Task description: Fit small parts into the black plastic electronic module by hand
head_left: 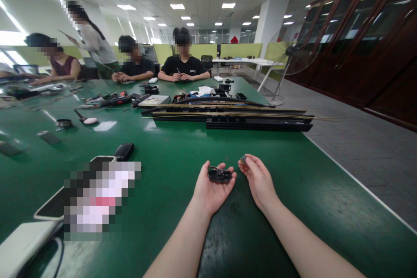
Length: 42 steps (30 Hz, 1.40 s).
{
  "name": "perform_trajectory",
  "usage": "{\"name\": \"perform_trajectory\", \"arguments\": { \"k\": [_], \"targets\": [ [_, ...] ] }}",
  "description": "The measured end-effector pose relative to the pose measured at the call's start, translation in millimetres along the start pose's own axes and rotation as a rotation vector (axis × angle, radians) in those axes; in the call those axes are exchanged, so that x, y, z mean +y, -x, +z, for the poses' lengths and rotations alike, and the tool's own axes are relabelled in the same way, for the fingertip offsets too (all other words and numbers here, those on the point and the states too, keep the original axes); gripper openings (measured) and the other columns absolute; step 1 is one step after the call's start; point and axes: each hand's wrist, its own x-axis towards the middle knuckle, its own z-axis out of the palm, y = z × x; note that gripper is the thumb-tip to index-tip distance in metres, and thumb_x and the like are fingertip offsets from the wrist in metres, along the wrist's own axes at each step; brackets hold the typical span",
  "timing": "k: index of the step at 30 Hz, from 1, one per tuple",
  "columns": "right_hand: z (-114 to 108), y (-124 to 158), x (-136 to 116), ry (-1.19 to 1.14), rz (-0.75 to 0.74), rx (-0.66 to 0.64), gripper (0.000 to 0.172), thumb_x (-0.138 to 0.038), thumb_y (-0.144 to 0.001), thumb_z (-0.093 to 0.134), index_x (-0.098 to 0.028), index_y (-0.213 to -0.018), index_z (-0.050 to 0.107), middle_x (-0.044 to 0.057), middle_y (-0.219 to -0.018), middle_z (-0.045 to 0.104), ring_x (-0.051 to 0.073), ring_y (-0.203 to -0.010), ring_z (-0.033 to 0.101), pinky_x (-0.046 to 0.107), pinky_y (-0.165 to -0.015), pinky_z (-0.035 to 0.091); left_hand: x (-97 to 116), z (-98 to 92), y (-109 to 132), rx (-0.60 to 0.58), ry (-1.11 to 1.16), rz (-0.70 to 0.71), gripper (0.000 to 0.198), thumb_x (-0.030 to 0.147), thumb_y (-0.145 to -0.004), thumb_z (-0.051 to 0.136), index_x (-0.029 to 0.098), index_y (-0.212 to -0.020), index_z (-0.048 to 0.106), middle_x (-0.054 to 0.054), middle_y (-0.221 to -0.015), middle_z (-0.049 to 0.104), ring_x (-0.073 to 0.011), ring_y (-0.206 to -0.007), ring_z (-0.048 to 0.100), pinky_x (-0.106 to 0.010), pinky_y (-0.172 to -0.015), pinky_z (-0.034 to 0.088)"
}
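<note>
My left hand [211, 193] is palm up above the green table, with its thumb and fingers curled around a small black plastic part [220, 176]. That part looks like an opened shell with fine pieces inside; its exact kind is too small to make out. Just to the right, my right hand [259, 178] pinches a small grey-green piece [243, 160] between thumb and fingertips. The two hands are close together but apart, and the pinched piece does not touch the black part.
Long black rails [259, 126] with thin brass-coloured rods lie across the table [169, 147]. To the left are a phone [86, 178], a black fob-like object [124, 152] and a white box [24, 243]. Several people sit or stand beyond; a fan [288, 52] stands right.
</note>
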Motion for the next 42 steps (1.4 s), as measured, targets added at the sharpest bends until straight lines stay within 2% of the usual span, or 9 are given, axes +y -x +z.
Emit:
{"name": "perform_trajectory", "arguments": {
  "k": [13,20,24,27,31,33,37,42],
  "targets": [
    [-1.1,0.5,0.8,0.030,-0.003,-0.012,0.024,-0.034,-0.066,0.067,-0.021,-0.086,0.060,0.000,-0.080,0.065,0.015,-0.077,0.062,0.031,-0.075,0.047,-0.7,3.2,1.2,0.024,0.014,0.007,0.034,0.044,-0.078,0.046,0.012,-0.082,0.056,-0.015,-0.090,0.059,-0.0247,-0.090,0.058,-0.031,-0.066,0.051],
    [-1.2,0.3,1.5,0.100,-0.025,-0.012,0.028,-0.033,-0.061,0.071,-0.020,-0.084,0.061,0.002,-0.083,0.067,0.017,-0.082,0.062,0.034,-0.081,0.046,-0.5,2.2,0.5,0.025,0.007,0.014,0.034,0.043,-0.079,0.045,0.011,-0.082,0.056,-0.015,-0.090,0.059,-0.0250,-0.091,0.058,-0.031,-0.067,0.052],
    [0.6,2.3,0.3,0.162,-0.044,-0.056,0.026,-0.034,-0.061,0.071,-0.020,-0.082,0.063,0.003,-0.084,0.069,0.018,-0.084,0.062,0.034,-0.082,0.046,-0.7,3.2,0.5,0.039,0.015,0.015,0.034,0.043,-0.078,0.046,0.011,-0.082,0.056,-0.016,-0.091,0.059,-0.0250,-0.091,0.058,-0.032,-0.066,0.052],
    [2.0,5.3,0.5,0.224,-0.069,-0.135,0.025,-0.034,-0.063,0.070,-0.021,-0.083,0.064,0.003,-0.082,0.069,0.018,-0.080,0.063,0.035,-0.080,0.047,-1.0,4.4,0.8,0.044,0.031,0.021,0.034,0.043,-0.079,0.046,0.011,-0.082,0.055,-0.015,-0.089,0.059,-0.0231,-0.087,0.059,-0.032,-0.067,0.052],
    [3.2,11.2,-0.2,0.415,-0.174,-0.240,0.023,-0.033,-0.066,0.067,-0.023,-0.086,0.066,0.003,-0.084,0.068,0.020,-0.080,0.061,0.039,-0.080,0.045,-1.6,5.4,0.8,0.053,0.048,0.047,0.032,0.041,-0.079,0.046,0.010,-0.081,0.055,-0.012,-0.084,0.059,-0.0183,-0.077,0.059,-0.031,-0.067,0.052],
    [4.4,14.8,-2.3,0.536,-0.285,-0.296,0.019,-0.029,-0.068,0.065,-0.025,-0.087,0.067,0.003,-0.089,0.067,0.021,-0.086,0.059,0.041,-0.085,0.043,-1.9,5.7,0.5,0.040,0.053,0.052,0.033,0.041,-0.080,0.044,0.010,-0.079,0.055,-0.011,-0.080,0.059,-0.0173,-0.075,0.059,-0.030,-0.067,0.051],
    [6.3,20.2,-6.0,0.772,-0.529,-0.509,0.022,-0.021,-0.068,0.065,-0.030,-0.087,0.067,0.002,-0.098,0.066,0.023,-0.101,0.052,0.044,-0.092,0.036,-2.1,6.2,-0.2,0.023,0.085,0.065,0.032,0.039,-0.082,0.041,0.010,-0.076,0.054,-0.007,-0.071,0.058,-0.0138,-0.065,0.057,-0.028,-0.066,0.051],
    [4.6,21.2,-4.1,0.948,-0.613,-0.560,0.023,-0.021,-0.071,0.063,-0.030,-0.092,0.064,0.003,-0.106,0.064,0.025,-0.106,0.050,0.049,-0.093,0.035,-2.1,6.2,-0.9,0.034,0.098,0.060,0.031,0.037,-0.083,0.041,0.010,-0.074,0.053,-0.006,-0.068,0.056,-0.0114,-0.060,0.055,-0.026,-0.062,0.050]
  ]
}}
